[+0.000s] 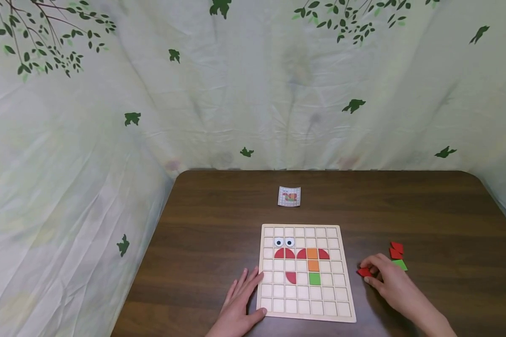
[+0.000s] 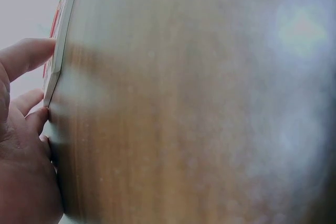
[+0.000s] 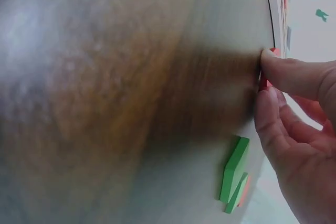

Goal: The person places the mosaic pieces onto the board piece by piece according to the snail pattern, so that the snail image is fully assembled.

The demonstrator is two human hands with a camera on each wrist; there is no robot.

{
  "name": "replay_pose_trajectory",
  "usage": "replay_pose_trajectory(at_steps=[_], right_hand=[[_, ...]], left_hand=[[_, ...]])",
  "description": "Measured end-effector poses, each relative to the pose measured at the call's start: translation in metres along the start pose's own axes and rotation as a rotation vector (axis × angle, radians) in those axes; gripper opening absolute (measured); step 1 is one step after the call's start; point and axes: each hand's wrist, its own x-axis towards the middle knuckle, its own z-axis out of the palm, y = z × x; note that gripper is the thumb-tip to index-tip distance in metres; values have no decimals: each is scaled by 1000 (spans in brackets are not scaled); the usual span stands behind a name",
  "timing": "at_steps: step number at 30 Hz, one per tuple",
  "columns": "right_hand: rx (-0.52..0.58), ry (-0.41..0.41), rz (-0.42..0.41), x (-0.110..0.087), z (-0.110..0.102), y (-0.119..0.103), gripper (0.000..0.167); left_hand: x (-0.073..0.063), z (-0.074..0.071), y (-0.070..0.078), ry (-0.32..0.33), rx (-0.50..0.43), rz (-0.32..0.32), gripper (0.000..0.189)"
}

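A pale wooden grid board (image 1: 303,307) lies on the table, with two googly eyes (image 1: 284,242), several red quarter-round tiles (image 1: 284,253), two orange squares (image 1: 313,265) and a green square (image 1: 314,279) in its cells. My left hand (image 1: 239,306) rests at the board's lower left, fingers spread along the side and thumb at the corner. To the right of the board, my right hand (image 1: 390,282) pinches a red tile (image 1: 364,272) between thumb and fingers, low over the table. Fingers partly cover this tile in the right wrist view, so its full outline is hidden.
Beyond the right hand lie loose red tiles (image 1: 396,253) and a green tile (image 1: 399,265); the right wrist view shows green pieces (image 3: 234,170) close below the hand. A small picture card (image 1: 289,196) lies behind the board. A leaf-patterned cloth (image 1: 270,93) hangs past the table's far edge.
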Motion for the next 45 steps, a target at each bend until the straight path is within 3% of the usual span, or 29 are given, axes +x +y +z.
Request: replay_pose_trajectory(at_steps=[12,22,32,37,45], right_hand=[[24,9,31,12,2,-14,25],[180,-44,-33,31,20,-44,22],[250,-95,-88,47,45,-72,20],[217,-100,-92,54,55,-83,19],[164,-21,-106,57,65,-96,21]], left_hand=[[1,0,0,-22,-1,-34,77],[1,0,1,-15,-10,-26,76],[1,0,0,-21,-5,-43,77],[2,0,0,-32,-2,-53,77],[2,-1,1,-39,-3,-69,77]])
